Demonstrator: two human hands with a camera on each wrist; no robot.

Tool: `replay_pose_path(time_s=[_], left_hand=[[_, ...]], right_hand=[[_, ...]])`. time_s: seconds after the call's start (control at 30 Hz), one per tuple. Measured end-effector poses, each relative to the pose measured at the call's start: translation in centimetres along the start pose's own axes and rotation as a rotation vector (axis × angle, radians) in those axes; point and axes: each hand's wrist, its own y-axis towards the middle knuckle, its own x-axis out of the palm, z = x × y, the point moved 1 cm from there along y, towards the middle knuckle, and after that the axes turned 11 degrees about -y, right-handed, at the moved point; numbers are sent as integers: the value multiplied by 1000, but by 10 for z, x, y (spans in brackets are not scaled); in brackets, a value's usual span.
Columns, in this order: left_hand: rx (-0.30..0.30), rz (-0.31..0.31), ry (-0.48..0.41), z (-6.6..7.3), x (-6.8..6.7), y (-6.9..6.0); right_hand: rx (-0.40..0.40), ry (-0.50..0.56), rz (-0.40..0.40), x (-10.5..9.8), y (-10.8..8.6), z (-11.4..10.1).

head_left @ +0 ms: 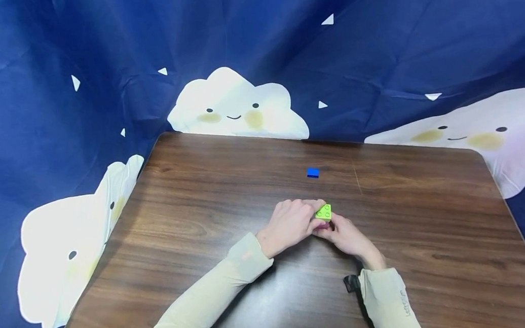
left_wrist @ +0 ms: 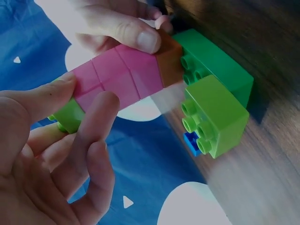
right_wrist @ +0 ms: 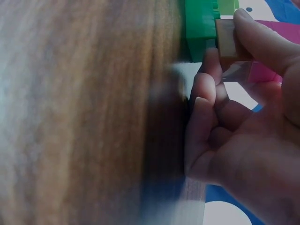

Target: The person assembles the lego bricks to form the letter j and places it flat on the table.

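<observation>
A tower of toy building bricks stands on the table, with a dark green brick point(left_wrist: 220, 65) at its foot. Above that come an orange-brown brick point(left_wrist: 168, 61), several pink bricks point(left_wrist: 126, 75) and a lime green brick point(head_left: 323, 212) on top. My left hand point(head_left: 294, 220) pinches the tower near its top, thumb at the pink-lime seam. Lower down, my right hand point(head_left: 349, 236) grips it with the thumb over the orange-brown brick. Another lime brick point(left_wrist: 220, 117) sits low beside the dark green one; whether they are joined I cannot tell.
A small blue brick point(head_left: 313, 172) lies farther back on the brown wooden table point(head_left: 227, 181). Behind the table hangs a dark blue cloth point(head_left: 253, 32) with white clouds. A black strap device point(head_left: 351, 283) is at the right wrist.
</observation>
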Motion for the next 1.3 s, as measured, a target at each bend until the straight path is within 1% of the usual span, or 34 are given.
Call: replay_pose_path(time_s=[0.27,0.4,0.67,0.83,0.93,1.07,1.17,1.3], left_hand=[[-14,-48,18,5,-1,1],[-29,-74,3,6,-1,3],[-99,-137,-107,2,-2,10],[-140,-177,-157,0,-3,11],[-170,-183,-174,-1,-4,11],[-189,-181,-190,-4,-2,11],[-186,-176,-208,-7,0,10],[-175,-163,-253,-12,3,9]], right_hand=[[-4,-7,-13,-1,-4,3],[-5,-10,-14,-2,-4,5],[13,-7,-14,-1,-4,4],[14,8,-25,-1,-4,2],[9,19,-30,-2,-4,1],[3,17,-29,-1,-4,-1],[8,17,-30,-1,-3,0],[14,18,-31,0,-1,0]])
